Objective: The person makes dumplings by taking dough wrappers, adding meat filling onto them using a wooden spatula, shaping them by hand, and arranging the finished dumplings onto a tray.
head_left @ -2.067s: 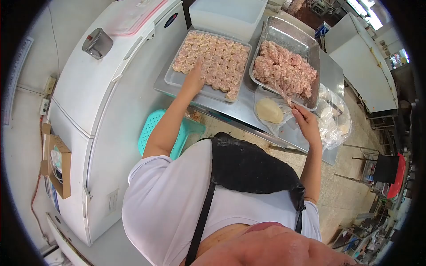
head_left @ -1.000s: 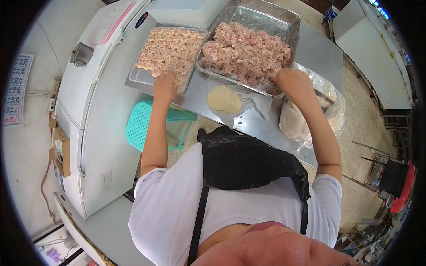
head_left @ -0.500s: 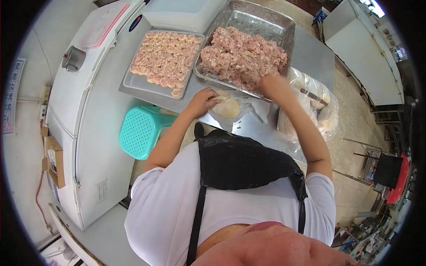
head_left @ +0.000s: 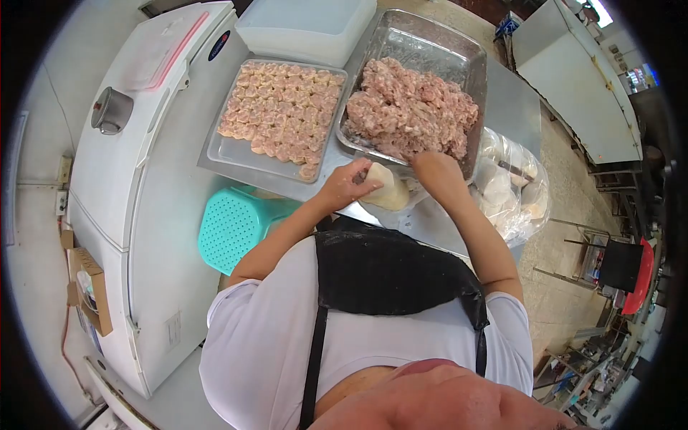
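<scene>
My left hand (head_left: 347, 185) is closed on pale round dough wrappers (head_left: 388, 189) above the near edge of the metal table; whether one or a stack is in the grip, I cannot tell. Close by on the right, my right hand (head_left: 437, 174) is curled at the near rim of a deep metal pan (head_left: 413, 47), against the ground meat (head_left: 408, 107). Its fingertips are hidden, and anything in them is too. Left of the pan lies a translucent tray (head_left: 233, 152) with tight rows of meat-filled dumplings (head_left: 283, 107).
Behind the dumpling tray stands a lidded translucent container (head_left: 304, 29). Bagged round pale wrappers (head_left: 512, 186) lie right of the pan. A turquoise stool (head_left: 233, 226) stands below the table's left edge, beside a white freezer (head_left: 172, 215) with a metal cup (head_left: 112, 111) on it.
My left hand has lifted the edge of the wrappers, which now tilt upright. My right hand has shifted slightly left and is less blurred. The whole view has moved a little.
</scene>
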A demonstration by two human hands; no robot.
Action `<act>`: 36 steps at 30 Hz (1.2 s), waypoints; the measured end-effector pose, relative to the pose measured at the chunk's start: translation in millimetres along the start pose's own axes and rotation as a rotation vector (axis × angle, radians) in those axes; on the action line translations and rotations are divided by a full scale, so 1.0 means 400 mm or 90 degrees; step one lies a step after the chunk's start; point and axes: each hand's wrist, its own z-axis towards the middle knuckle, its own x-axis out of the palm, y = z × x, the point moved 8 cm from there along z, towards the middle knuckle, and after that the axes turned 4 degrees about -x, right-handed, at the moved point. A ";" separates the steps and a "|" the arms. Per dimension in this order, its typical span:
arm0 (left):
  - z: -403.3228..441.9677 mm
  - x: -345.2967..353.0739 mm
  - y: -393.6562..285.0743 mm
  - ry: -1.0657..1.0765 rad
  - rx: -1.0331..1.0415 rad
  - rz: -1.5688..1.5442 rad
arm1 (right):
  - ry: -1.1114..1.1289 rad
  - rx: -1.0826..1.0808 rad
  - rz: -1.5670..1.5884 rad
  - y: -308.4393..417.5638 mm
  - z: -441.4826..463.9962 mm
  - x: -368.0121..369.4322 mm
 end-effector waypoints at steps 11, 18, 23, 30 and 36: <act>0.019 -0.018 -0.033 0.133 -0.059 -0.122 | -0.039 0.066 0.502 -0.032 0.031 0.010; 0.206 -0.010 -0.157 0.075 -0.059 -0.825 | -0.173 0.252 0.903 -0.085 -0.060 -0.124; 0.244 0.014 -0.270 0.021 -0.053 -1.033 | -0.388 0.102 0.487 -0.100 -0.059 -0.141; 0.246 -0.118 -0.105 -0.189 -0.004 -0.832 | -0.059 0.082 0.288 -0.182 -0.091 -0.113; 0.172 -0.201 -0.079 -0.318 0.079 -0.712 | 0.045 0.051 0.072 -0.111 0.006 0.043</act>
